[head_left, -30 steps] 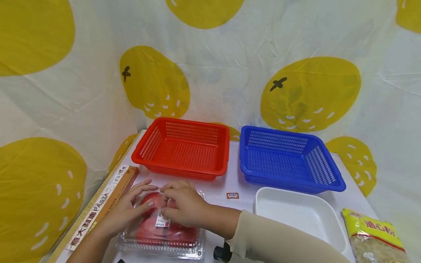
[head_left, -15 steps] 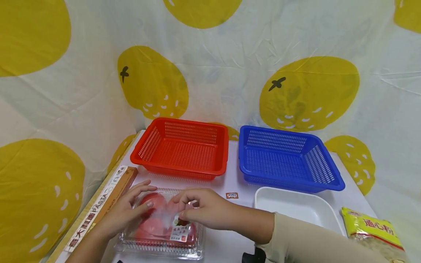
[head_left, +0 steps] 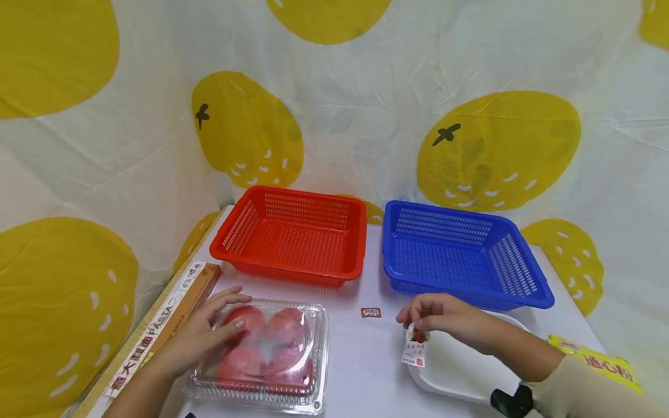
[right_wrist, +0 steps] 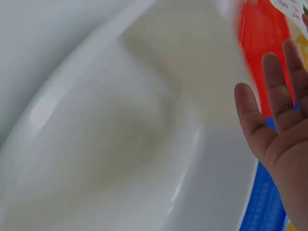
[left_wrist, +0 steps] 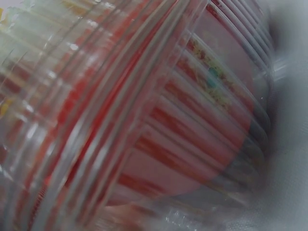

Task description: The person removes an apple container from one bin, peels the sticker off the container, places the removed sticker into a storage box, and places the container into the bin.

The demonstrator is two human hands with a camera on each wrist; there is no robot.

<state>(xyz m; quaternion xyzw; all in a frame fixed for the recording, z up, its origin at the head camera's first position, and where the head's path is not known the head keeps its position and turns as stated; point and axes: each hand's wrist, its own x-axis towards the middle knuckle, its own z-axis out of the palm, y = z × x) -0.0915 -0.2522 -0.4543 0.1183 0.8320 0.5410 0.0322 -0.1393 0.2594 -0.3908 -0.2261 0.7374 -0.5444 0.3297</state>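
Note:
A clear plastic clamshell box [head_left: 320, 371] of red, tomato-like fruits [head_left: 243, 361] stands at the front left; its ribbed wall [left_wrist: 130, 110] fills the left wrist view. My left hand [head_left: 206, 334] rests on the box's left side, fingers spread and relaxed. Between thumb and fingertips, my right hand [head_left: 452, 322] pinches a white paper label [head_left: 414, 351] with a red picture. It hangs over the left edge of a white tray [head_left: 470, 363]. In the right wrist view, the label [right_wrist: 290, 7] only shows at the top corner.
A red basket [head_left: 292, 273] and a blue basket [head_left: 449, 290] stand at the back. A long pasta box [head_left: 162, 325] lies along the left edge. A small orange-and-white packet [head_left: 371, 312] lies mid-table. At right is a yellow bag [head_left: 601, 363], partly behind the right arm.
My right hand has lifted the label off the box lid and carried it right, to the white tray. My left hand has stayed on the box.

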